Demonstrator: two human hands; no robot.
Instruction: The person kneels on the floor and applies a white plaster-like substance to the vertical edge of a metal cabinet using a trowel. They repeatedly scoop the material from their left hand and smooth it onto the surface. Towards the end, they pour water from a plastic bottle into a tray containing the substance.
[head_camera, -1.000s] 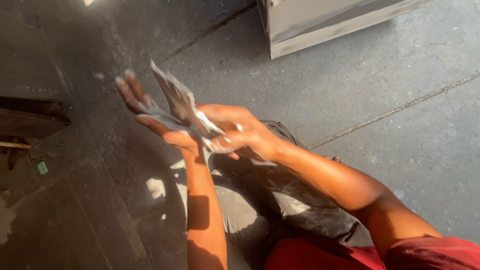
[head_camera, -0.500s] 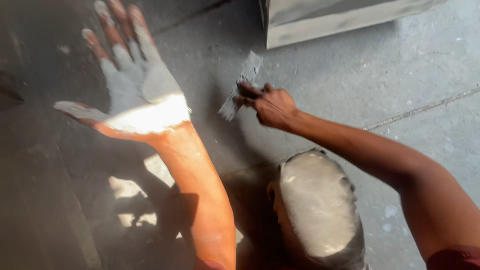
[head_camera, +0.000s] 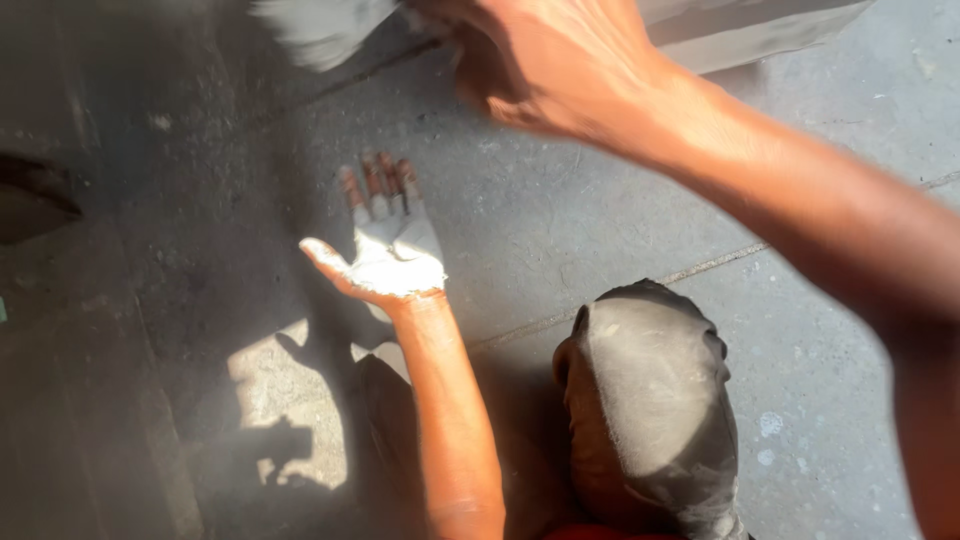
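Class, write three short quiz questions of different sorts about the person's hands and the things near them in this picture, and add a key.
1. True or false: the left hand is open, palm up, coated with white powder.
2. Which hand is raised near the top edge, blurred? A left, B right.
3. Fill in: the grey rounded object sits low in the picture on the concrete ____.

Key: 1 true. 2 B, the right hand, beside a blurred pale thing; whether it grips it is unclear. 3 floor.
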